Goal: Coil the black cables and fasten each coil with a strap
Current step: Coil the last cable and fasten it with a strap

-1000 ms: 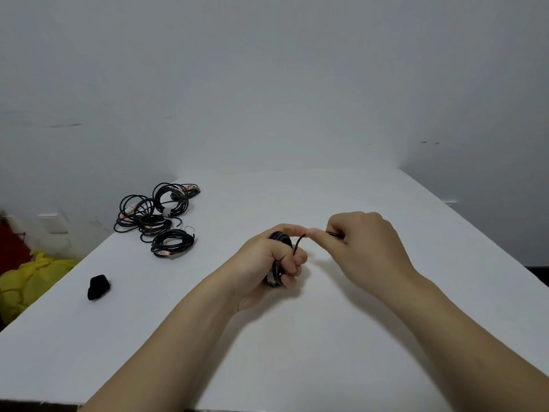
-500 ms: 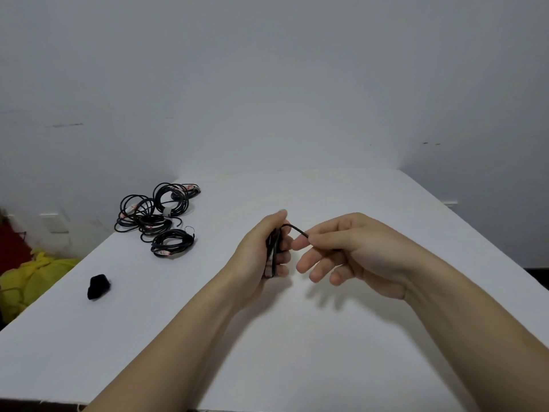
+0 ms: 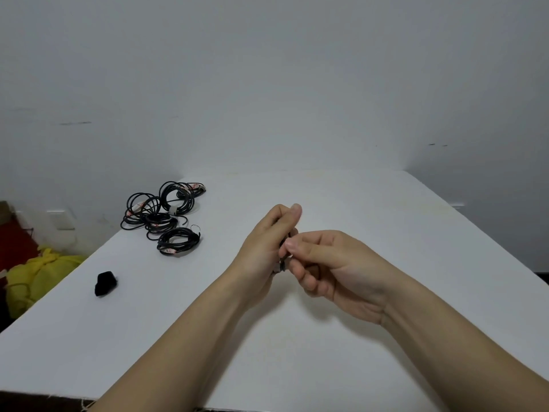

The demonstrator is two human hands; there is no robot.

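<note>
My left hand [image 3: 267, 248] holds a small black cable coil [image 3: 282, 264] upright above the middle of the white table [image 3: 371, 221]; only a sliver of the coil shows between the two hands. My right hand [image 3: 329, 263], palm up, pinches the cable's end against the coil with thumb and forefinger. At the far left of the table lies a pile of black cable coils [image 3: 160, 215], and one more coil [image 3: 178, 242] sits just in front of it. A small black strap bundle [image 3: 105, 283] lies near the left edge.
The table's left edge drops to the floor, where a yellow bag [image 3: 38, 275] and a red object [image 3: 15, 242] lie. Grey walls close off the back and the right side.
My right hand has turned palm up and brought the cable's end in against the coil. My left hand has tilted the coil upright and now covers most of it.
</note>
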